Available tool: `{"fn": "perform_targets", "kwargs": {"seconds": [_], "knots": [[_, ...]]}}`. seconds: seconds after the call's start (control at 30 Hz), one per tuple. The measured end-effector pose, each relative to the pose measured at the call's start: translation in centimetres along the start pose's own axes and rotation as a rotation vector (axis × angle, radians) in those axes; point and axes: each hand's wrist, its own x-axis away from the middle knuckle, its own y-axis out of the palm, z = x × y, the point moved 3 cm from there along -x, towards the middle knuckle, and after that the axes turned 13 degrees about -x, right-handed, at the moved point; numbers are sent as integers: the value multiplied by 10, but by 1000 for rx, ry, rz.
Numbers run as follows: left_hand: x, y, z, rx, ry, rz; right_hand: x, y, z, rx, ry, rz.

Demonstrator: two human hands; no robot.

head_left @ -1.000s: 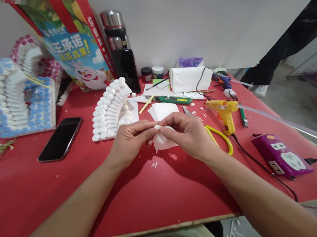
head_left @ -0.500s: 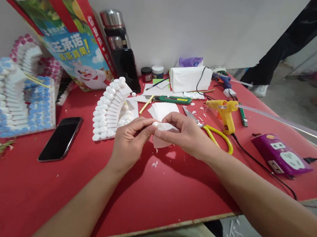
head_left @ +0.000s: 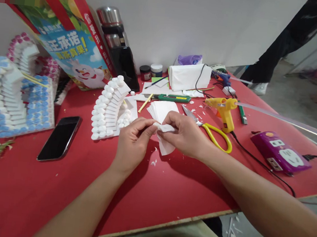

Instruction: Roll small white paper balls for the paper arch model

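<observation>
My left hand [head_left: 132,142] pinches the left end of a thin white sheet of paper [head_left: 166,146] at a small white bulge; what is inside the bulge I cannot make out. On the other side, my right hand [head_left: 187,134] grips the same paper between thumb and fingers, and a loose corner hangs below. Just behind the hands lies a fanned stack of white paper squares [head_left: 163,109]. Left of them stands a curved white craft piece [head_left: 105,109] edged with rounded white tufts.
Yellow-handled scissors [head_left: 217,139], a yellow glue gun [head_left: 224,112] and a purple power strip [head_left: 281,152] lie rightward. A green cutter [head_left: 174,98] lies behind the stack. Leftward are a phone [head_left: 59,138] and a blue-and-white craft piece [head_left: 21,100]. A person's leg [head_left: 279,44] shows beyond the table.
The paper between my hands has become more folded and gathered, and its loose corner hangs lower. Both hands stay pinched on it. The view has shifted slightly.
</observation>
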Motion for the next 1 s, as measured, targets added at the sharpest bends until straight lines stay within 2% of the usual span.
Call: {"fn": "perform_targets", "kwargs": {"seconds": [0.13,0.23,0.3,0.47,0.57,0.67,0.77,0.87,0.93,1.0], "knots": [[2,10,-11,367,-272,-29,4,3,-7,278,-103,5],[2,14,-15,499,-329,-34,5,4,-8,287,-111,12],[1,12,-16,482,-303,-26,3,1,-4,83,-25,16],[-2,3,-18,348,-189,-2,-5,-2,11,-747,386,-84],[-3,2,-18,276,-155,3,-7,-1,17,-946,533,-24],[-2,2,-16,192,-124,8,-6,3,18,-1039,572,-63],[-1,1,-14,127,-111,17,-3,5,17,-1052,563,-133],[0,0,-12,60,-108,31,-2,4,18,-948,545,-139],[1,0,-11,41,-118,32,-3,2,18,-815,495,-95],[2,4,-10,81,-156,18,-3,0,15,-592,398,-21]]}}
